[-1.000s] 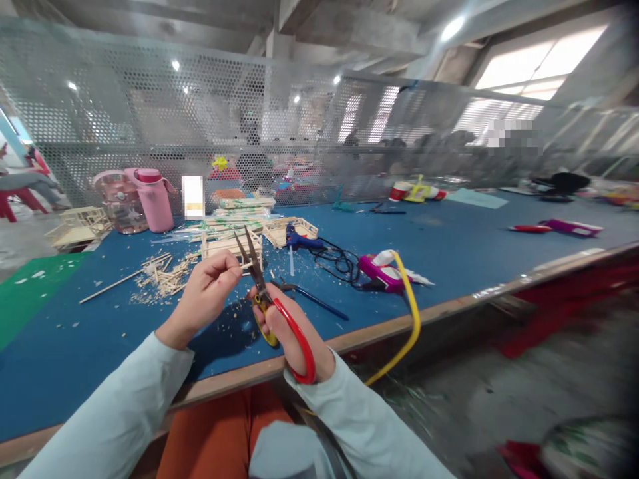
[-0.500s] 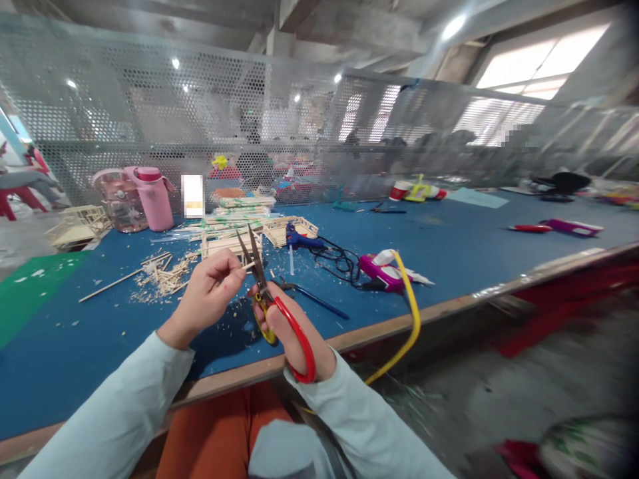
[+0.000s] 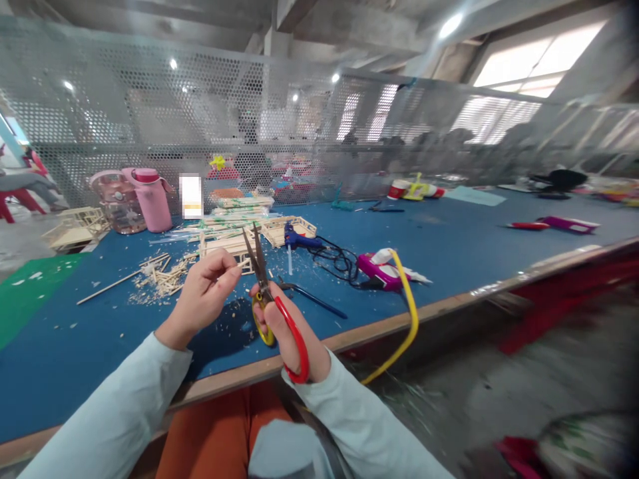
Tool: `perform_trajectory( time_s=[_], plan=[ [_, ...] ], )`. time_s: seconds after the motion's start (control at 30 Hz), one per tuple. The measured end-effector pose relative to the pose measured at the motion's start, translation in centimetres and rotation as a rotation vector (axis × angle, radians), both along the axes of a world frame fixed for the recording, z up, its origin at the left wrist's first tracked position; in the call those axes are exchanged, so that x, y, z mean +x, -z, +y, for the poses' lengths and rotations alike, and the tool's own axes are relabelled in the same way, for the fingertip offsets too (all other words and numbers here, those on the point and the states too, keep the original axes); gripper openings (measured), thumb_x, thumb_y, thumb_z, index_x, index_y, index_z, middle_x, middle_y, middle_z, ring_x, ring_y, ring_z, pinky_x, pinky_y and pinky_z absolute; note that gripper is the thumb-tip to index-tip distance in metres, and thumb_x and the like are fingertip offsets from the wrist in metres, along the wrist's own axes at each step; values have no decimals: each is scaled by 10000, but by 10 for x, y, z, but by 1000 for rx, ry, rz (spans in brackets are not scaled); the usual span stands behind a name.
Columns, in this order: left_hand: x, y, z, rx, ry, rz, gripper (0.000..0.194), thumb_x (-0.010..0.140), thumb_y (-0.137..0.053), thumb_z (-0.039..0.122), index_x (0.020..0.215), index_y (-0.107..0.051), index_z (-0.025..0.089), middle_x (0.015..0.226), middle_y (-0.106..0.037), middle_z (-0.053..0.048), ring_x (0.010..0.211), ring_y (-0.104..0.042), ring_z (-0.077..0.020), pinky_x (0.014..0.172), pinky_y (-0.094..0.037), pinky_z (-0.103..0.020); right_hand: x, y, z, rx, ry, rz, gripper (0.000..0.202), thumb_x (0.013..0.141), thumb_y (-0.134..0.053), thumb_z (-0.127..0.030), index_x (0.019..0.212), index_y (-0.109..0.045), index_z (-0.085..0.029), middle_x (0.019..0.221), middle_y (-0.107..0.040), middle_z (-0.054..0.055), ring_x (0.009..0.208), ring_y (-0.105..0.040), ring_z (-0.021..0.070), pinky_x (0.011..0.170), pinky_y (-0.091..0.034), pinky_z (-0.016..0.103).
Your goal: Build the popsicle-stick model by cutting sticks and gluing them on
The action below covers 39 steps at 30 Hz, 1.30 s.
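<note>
My left hand (image 3: pixel 204 296) is closed in a pinch near the table's front edge. A short pale wooden stick (image 3: pixel 244 263) pokes out from its fingertips towards the scissors; the rest of it is hidden. Scissors (image 3: pixel 260 263) with dark blades and red and yellow handles are gripped in my right hand (image 3: pixel 284 322). The blades point up and away, slightly apart, just right of the stick. Behind my hands stands a small frame of pale sticks (image 3: pixel 212 243), partly covered by my left hand.
Cut sticks and crumbs (image 3: pixel 167 278) lie left on the blue table (image 3: pixel 319 346). Pliers (image 3: pixel 317 301), a blue glue gun (image 3: pixel 299 237) with a black cord, and a purple tool (image 3: pixel 382 271) lie right. Bagged sticks (image 3: pixel 239 216) and a pink bottle (image 3: pixel 152 205) stand behind.
The scissors have shifted slightly right relative to my left hand. The stick, which lay across the blades earlier, now shows less length beside them. Both hands keep their holds.
</note>
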State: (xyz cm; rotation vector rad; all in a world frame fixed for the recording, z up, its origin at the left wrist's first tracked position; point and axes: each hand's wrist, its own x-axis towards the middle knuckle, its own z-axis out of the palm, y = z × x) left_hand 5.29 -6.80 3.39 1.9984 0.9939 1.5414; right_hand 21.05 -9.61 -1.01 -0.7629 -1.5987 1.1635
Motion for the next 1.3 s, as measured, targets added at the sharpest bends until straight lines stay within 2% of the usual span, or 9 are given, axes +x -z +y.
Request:
perform_trajectory(
  time_s=[0.13, 0.5, 0.63, 0.8, 1.0, 1.1, 1.3],
  plan=[
    [0, 0, -1, 8, -17, 57, 197, 796, -496, 246, 612, -447, 196, 611, -445, 12, 591, -392, -123, 576, -327, -257, 2, -7, -2, 44, -56, -56, 526, 813, -365, -678, 999, -491, -202, 720, -415, -4, 604, -355, 108, 521, -337, 227],
    [-2, 3, 0, 8, 8, 138, 244, 857, -402, 285, 627, -410, 202, 601, -423, 14, 595, -390, -136, 584, -311, -268, 10, -21, -2, 123, -22, -219, 486, 837, -377, -637, 938, -501, -178, 654, -410, -23, 577, -355, 98, 518, -294, 229],
    [0, 4, 1, 30, -42, 217, 272, 865, -399, 295, 610, -401, 202, 584, -408, 20, 559, -371, -126, 552, -297, -255, 10, -22, -5, 155, 7, -247, 495, 840, -372, -635, 939, -505, -169, 673, -430, -20, 593, -367, 100, 568, -319, 244],
    [2, 4, 1, 26, -47, 222, 301, 881, -377, 322, 610, -421, 198, 581, -430, 15, 558, -400, -122, 546, -320, -243, 11, -21, -6, 158, -16, -236, 556, 825, -361, -665, 1038, -497, -170, 712, -439, -12, 604, -372, 103, 574, -336, 244],
    [3, 5, 0, -49, -4, 235, 301, 898, -389, 362, 732, -552, 171, 601, -510, 15, 566, -463, -112, 556, -359, -227, 12, -15, -2, 125, 20, -185, 536, 828, -353, -666, 1022, -479, -182, 712, -444, -11, 588, -369, 95, 526, -332, 224],
    [3, 6, 0, -31, -45, 205, 260, 893, -415, 357, 812, -572, 167, 601, -499, 30, 556, -449, -104, 541, -351, -221, 14, -14, -1, 114, 51, -188, 529, 829, -354, -664, 1017, -467, -183, 700, -434, -16, 568, -352, 91, 502, -322, 221],
    [1, 3, -3, 16, -58, 184, 293, 920, -359, 325, 730, -520, 171, 634, -497, 24, 584, -431, -100, 564, -345, -221, 14, -19, -2, 187, 29, -280, 542, 832, -347, -664, 1027, -471, -174, 690, -431, -25, 590, -382, 97, 568, -345, 240]
  ],
)
